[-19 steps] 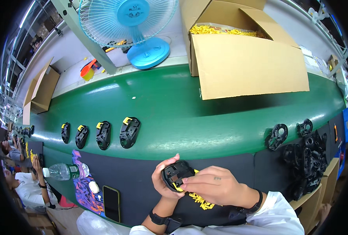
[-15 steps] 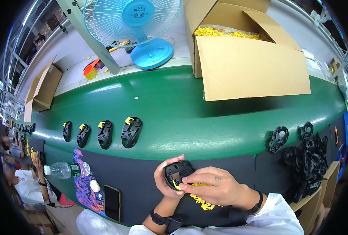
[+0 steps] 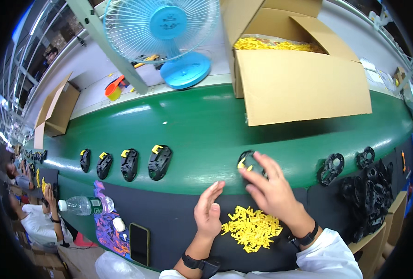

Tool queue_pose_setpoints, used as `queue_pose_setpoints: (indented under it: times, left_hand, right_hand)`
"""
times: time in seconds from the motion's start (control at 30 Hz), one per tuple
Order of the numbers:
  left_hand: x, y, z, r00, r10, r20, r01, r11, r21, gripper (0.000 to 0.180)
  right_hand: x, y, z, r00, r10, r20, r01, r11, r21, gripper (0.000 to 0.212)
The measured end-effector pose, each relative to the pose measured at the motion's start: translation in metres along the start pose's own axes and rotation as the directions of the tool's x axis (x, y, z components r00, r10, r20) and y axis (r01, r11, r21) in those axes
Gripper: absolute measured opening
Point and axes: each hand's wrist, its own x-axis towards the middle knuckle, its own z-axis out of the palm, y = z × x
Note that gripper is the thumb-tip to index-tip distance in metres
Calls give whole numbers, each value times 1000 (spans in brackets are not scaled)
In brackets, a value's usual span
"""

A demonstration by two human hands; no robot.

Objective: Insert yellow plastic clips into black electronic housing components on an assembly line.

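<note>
My right hand (image 3: 274, 193) reaches out over the near part of the green work surface (image 3: 201, 135). Its fingers are on a black computer mouse shell (image 3: 244, 157) with yellow plastic pieces on it, and they hide much of the shell. Apart from it, my left hand (image 3: 208, 211) holds nothing, fingers stretched out above the dark mat (image 3: 169, 207). Between my forearms lies a heap of small yellow plastic clips (image 3: 253, 230). Several black mouse shells (image 3: 160, 162), each with a yellow clip at its far end, stand in a row to the left.
Two black shells (image 3: 331, 169) lie at right, beside a pile of black parts (image 3: 376, 200). A large carton (image 3: 306, 88) of yellow pieces and a blue fan (image 3: 185, 69) stand behind. A bottle (image 3: 78, 205) and a phone (image 3: 139, 244) lie at left. Another person (image 3: 36, 218) sits far left.
The mouse shell has gone from both hands on my side to the green surface, under my right hand. My left hand has let go and opened, uncovering the yellow heap.
</note>
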Motion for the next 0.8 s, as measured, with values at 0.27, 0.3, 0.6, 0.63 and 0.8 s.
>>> queue_pose_setpoints:
  times: [0.27,0.3,0.6,0.63,0.8]
  left_hand:
    - [-1,-1,7,999,-16,-28,18,995,95,36]
    - [-2,-4,8,999,-14,-42,18,996,88,36]
    - [-1,-10,13,1000,-3,2,3,991,132,32]
    - [2,-9,16,1000,-2,13,1,992,129,31]
    - [-3,-5,12,1000,11,8,-13,989,150,26]
  right_hand:
    - [-5,47,-5,947,313,76,-286,927,-243,74]
    - [-5,42,-10,943,310,120,-289,943,-164,79]
    - [-27,56,-103,817,572,-72,-529,695,-487,74]
    - [-34,65,-111,754,641,-144,-608,597,-524,78]
    - [-49,101,-116,598,795,-101,-736,494,-464,86]
